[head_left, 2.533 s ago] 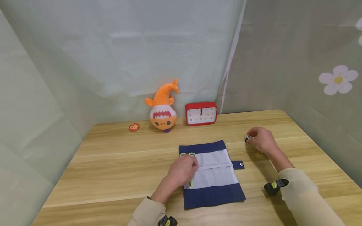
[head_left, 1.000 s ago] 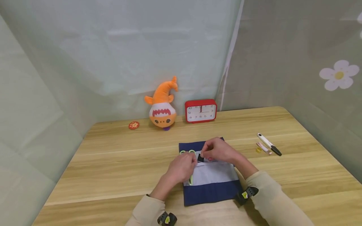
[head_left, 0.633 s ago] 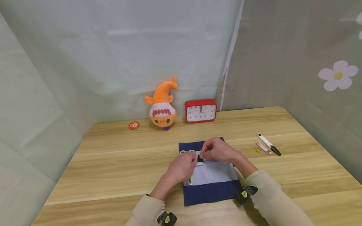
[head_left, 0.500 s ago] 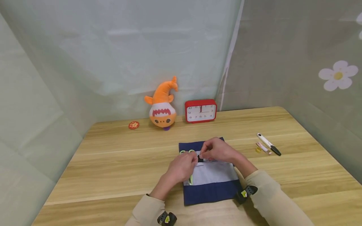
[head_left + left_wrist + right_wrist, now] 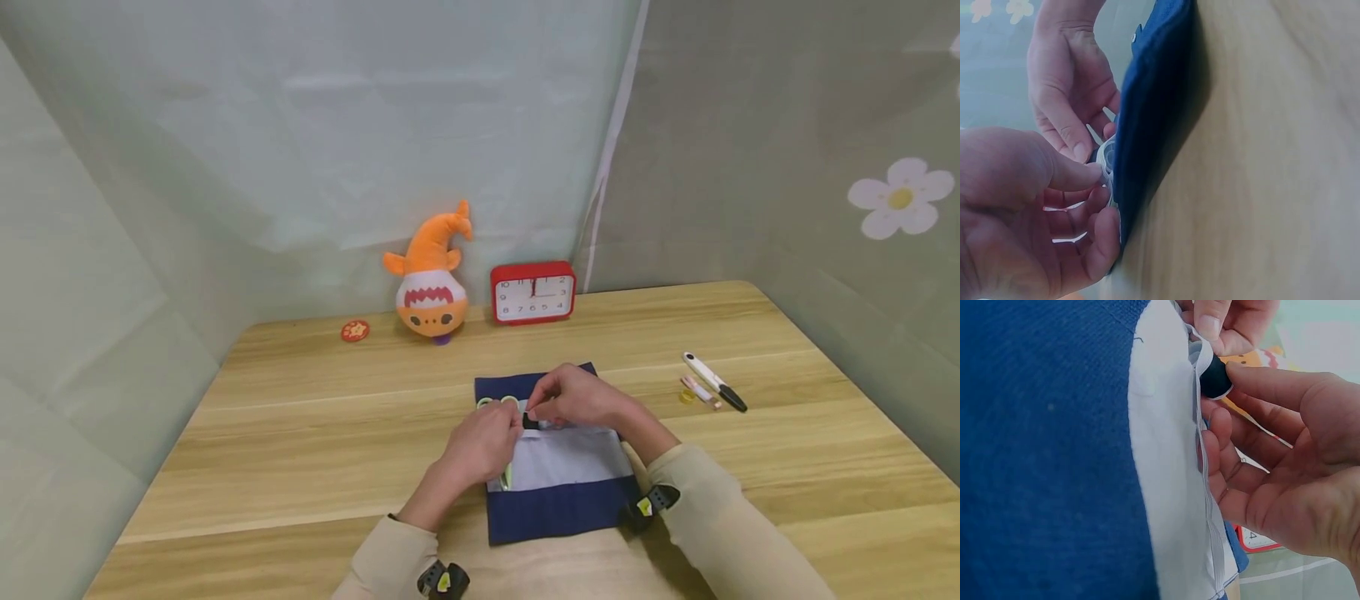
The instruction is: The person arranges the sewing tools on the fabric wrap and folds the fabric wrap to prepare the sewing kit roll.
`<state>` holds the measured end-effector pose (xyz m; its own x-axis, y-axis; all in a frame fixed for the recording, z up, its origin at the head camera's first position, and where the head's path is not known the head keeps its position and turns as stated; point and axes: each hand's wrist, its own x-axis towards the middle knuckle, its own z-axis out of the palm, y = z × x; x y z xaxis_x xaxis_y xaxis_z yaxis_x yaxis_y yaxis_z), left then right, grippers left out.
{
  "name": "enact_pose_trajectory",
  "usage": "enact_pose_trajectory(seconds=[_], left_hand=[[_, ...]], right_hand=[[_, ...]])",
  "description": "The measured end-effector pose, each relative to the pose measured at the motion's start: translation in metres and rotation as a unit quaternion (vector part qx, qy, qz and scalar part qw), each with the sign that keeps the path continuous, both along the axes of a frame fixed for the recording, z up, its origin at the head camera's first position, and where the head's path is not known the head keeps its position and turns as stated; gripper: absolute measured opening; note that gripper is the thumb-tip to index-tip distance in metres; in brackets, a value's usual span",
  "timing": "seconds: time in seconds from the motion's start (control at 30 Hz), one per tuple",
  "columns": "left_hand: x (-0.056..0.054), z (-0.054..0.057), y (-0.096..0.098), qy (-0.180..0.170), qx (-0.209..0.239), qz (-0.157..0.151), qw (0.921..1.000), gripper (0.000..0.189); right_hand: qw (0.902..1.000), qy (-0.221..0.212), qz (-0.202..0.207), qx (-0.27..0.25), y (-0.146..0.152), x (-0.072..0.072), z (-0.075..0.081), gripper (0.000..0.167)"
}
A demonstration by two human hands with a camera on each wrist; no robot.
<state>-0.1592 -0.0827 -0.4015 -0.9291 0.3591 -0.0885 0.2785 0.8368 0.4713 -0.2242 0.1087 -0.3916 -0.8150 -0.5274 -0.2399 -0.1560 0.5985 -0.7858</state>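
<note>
A navy cloth roll pouch (image 5: 562,510) lies unfolded on the table, its pale grey inside (image 5: 570,458) facing up. My right hand (image 5: 573,396) pinches a small spool of black thread (image 5: 1214,380) between thumb and fingers, at the pouch's pale elastic band (image 5: 1200,450). The spool's lower end sits behind that band. Beside it, my left hand (image 5: 480,446) pinches the band's edge with thumb and fingers. Scissors with light green handles (image 5: 510,402) are tucked under the band at the left, partly covered by the left hand.
To the right lie a white-and-black pen-shaped tool (image 5: 715,382), a small pinkish-white item (image 5: 700,392) and a yellow ring-like piece (image 5: 686,397). Along the back stand a red clock (image 5: 533,293) and an orange plush toy (image 5: 431,283), with a red disc (image 5: 355,331) farther left.
My right hand has carried the spool leftward from the table's right side to the pouch. Over the last second the spool has shifted slightly at the band. The left hand stays in place.
</note>
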Motion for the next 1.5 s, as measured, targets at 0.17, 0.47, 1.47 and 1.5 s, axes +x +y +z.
enact_pose_trajectory(seconds=[0.17, 0.47, 1.47, 1.5], left_hand=[[0.0, 0.0, -0.001, 0.004, -0.003, 0.001, 1.0, 0.009], [0.0, 0.0, -0.003, 0.014, -0.001, 0.004, 0.9999, 0.011], [-0.003, -0.002, -0.002, 0.003, 0.008, 0.003, 1.0, 0.026], [-0.003, -0.002, -0.002, 0.003, 0.009, 0.002, 1.0, 0.026]], right_hand=[[0.9999, 0.003, 0.014, 0.002, -0.001, -0.001, -0.001, 0.005], [0.999, 0.022, 0.038, 0.002, -0.003, -0.001, -0.002, 0.008], [0.9921, 0.091, 0.073, 0.046, -0.002, 0.01, -0.004, 0.021], [0.9923, 0.089, 0.075, 0.043, -0.002, 0.01, -0.004, 0.021]])
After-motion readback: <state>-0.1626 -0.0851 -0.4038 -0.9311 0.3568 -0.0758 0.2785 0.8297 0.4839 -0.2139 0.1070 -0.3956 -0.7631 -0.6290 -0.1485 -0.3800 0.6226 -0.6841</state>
